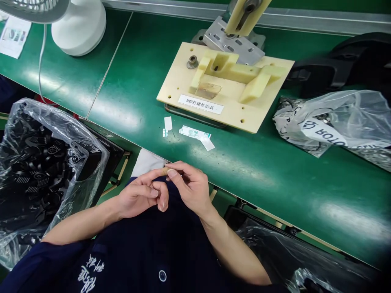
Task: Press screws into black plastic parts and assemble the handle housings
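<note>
My left hand (143, 191) is in front of my body with its index finger stretched out and the other fingers loosely bent; it holds nothing. A tan adhesive bandage (165, 171) is wrapped around the tip area of that index finger. The thumb and fingers of my right hand (194, 185) pinch the bandaged fingertip. On the green bench beyond my hands lies a torn bandage wrapper (192, 132) with green print. A small white paper scrap (168, 123) is to its left.
A cream fixture (262, 110) with a metal bracket stands on the green bench (137, 89). At right is a clear plastic bag (345, 118). A bin liner (100, 150) with black parts is at left, and a white lamp base (79, 30) stands at the back.
</note>
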Tool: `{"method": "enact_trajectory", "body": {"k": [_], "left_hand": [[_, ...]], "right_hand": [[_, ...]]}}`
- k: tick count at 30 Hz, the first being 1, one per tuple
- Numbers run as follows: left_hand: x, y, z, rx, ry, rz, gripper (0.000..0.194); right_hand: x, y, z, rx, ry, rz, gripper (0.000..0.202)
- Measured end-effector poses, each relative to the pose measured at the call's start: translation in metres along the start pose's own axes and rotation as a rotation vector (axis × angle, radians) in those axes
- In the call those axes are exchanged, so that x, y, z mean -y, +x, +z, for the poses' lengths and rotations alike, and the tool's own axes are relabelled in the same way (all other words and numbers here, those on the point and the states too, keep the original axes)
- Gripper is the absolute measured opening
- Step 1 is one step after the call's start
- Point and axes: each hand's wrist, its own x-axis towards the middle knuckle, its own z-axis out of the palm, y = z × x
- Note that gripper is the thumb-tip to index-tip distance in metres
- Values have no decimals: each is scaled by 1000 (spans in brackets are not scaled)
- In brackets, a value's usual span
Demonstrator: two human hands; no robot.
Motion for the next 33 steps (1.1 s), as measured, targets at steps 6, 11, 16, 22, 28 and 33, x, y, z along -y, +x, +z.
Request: {"method": "enact_trajectory", "body": {"k": [6, 11, 16, 22, 28, 33], "left_hand": [[0, 2, 1, 9, -10, 2, 55], [-2, 2, 3, 18, -17, 9, 55], [0, 1, -1, 22, -3, 13, 54], [4, -1, -4, 67, 63, 43, 51], [5, 0, -2, 94, 150, 84, 50], [5, 1, -2, 77, 193, 83, 53]], "right_hand": [[-2, 0, -2, 16, 76, 47, 25], [-3, -1, -4, 25, 91, 86, 27], [-3, -1, -1, 78, 12, 48, 26], [1, 1, 2, 65, -62, -2, 14], [3, 1, 2, 71, -30, -22, 7], [3, 2, 1, 82, 4, 17, 12]]}}
